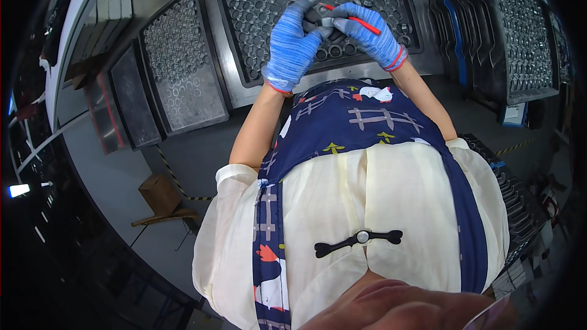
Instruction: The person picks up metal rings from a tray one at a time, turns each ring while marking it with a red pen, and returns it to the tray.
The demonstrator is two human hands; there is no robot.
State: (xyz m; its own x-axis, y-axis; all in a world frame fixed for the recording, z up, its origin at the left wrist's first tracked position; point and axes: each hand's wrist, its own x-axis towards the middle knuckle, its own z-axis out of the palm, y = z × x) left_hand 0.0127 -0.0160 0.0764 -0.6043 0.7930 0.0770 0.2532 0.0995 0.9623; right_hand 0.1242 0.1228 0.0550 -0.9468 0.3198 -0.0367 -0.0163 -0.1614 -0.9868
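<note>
Both my hands wear blue knit gloves with grey fingertips and meet above a black tray (243,73) of metal rings. My left hand (292,43) is closed, its fingertips pinching a small shiny metal ring (327,22). From the other side my right hand (370,35) is closed around a slim red pen-like tool (365,25), with its fingertips close to the ring. The tool's thin end reaches over toward the left fingers. Its exact kind I cannot make out, and the fingers partly hide the ring.
To the left, another tray (205,98) holds many rings, beside a dark flat tray (133,98). Stacked black trays (455,30) stand at the right, with a ring-filled tray (526,36) beside them. A cardboard box (160,194) sits low at the left.
</note>
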